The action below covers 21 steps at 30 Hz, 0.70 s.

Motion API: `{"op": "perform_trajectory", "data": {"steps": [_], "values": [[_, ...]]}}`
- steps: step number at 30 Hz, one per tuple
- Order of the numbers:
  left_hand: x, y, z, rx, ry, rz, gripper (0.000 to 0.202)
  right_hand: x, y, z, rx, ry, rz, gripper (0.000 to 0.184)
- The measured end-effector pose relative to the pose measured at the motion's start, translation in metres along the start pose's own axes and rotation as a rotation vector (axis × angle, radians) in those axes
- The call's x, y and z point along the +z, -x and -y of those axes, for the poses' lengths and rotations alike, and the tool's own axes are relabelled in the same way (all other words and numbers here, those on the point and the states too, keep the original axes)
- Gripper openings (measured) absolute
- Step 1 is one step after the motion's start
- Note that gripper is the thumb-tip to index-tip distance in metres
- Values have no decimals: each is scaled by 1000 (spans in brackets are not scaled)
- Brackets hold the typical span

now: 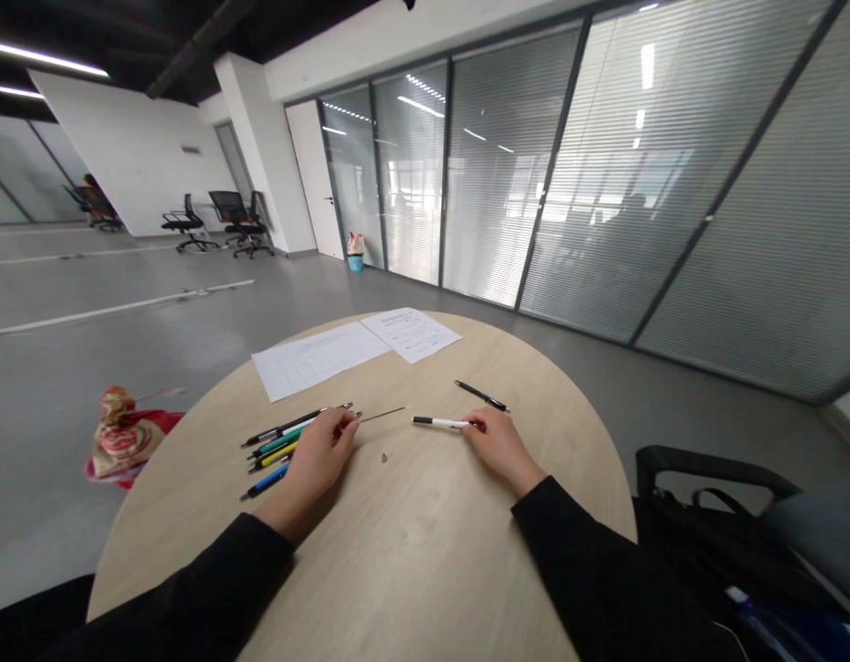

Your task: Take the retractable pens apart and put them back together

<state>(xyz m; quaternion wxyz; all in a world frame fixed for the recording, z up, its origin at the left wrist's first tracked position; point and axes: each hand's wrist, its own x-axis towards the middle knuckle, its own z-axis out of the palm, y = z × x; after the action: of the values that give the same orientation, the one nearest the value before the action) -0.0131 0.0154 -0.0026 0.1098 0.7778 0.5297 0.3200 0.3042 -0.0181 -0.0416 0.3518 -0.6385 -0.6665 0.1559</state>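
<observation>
My left hand (pixel 321 455) rests on the round light-wood table (pixel 425 570), its fingertips pinching a thin black pen refill (pixel 383 415) that points to the right. Under and beside that hand lie several pens (pixel 279 443) in black, green, yellow and blue. My right hand (pixel 500 446) holds a white pen with a black tip (pixel 442 422) by its end. Just beyond those fingers, a black pen (pixel 481 395) lies loose on the wood. A tiny part (pixel 384 457), too small to identify, sits between my hands.
Two printed white sheets (pixel 318 360) lie at the table's far side. A black chair arm (pixel 707 467) and a black bag (pixel 728 552) stand at right. A red patterned bag (pixel 125 437) is on the floor at left.
</observation>
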Motion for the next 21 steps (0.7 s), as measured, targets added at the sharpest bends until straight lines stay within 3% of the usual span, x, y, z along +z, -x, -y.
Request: {"op": "perform_trajectory", "data": {"steps": [11,21], "values": [[7,5,-6,97,80,102,22,-4,8,19,-136,200,120,25],[8,9,-12,198,111,188,23,-2,11,27,-188,74,37,12]]}}
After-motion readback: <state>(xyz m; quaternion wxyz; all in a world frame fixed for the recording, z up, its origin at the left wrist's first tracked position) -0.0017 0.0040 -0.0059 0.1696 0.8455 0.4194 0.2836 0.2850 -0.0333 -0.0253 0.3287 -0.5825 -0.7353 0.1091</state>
